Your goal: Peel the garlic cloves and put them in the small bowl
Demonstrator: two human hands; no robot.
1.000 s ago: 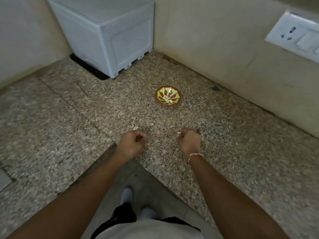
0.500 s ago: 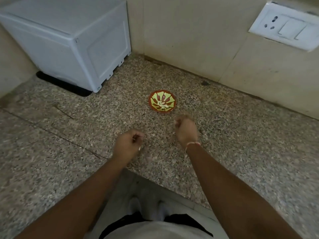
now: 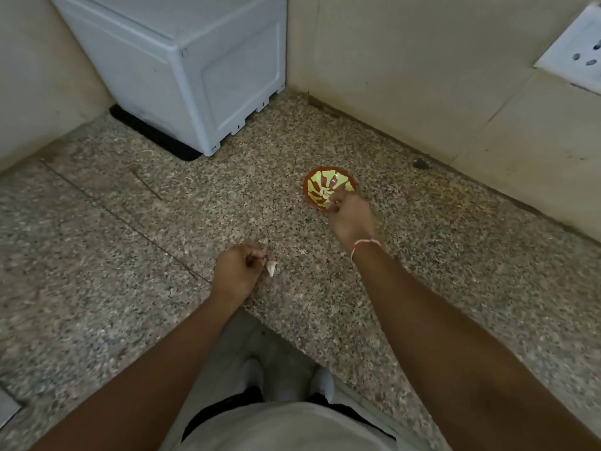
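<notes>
Speckled table [image 3: 422, 288] fills the frame: your right hand [image 3: 351, 219] hovers fingers-curled over the small bowl [image 3: 312, 183] at centre, contents unclear; your left hand [image 3: 239, 273] pinches light, brittle garlic skin [image 3: 271, 267].

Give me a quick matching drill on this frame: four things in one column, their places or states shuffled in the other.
1. bowl
2. right hand
3. left hand
4. white box

a. in the corner, on a dark mat
b. at the bowl's near rim
c. near the counter edge, garlic skin beside it
d. on the counter, near the wall

Pairs: 1-d, 2-b, 3-c, 4-a
</notes>
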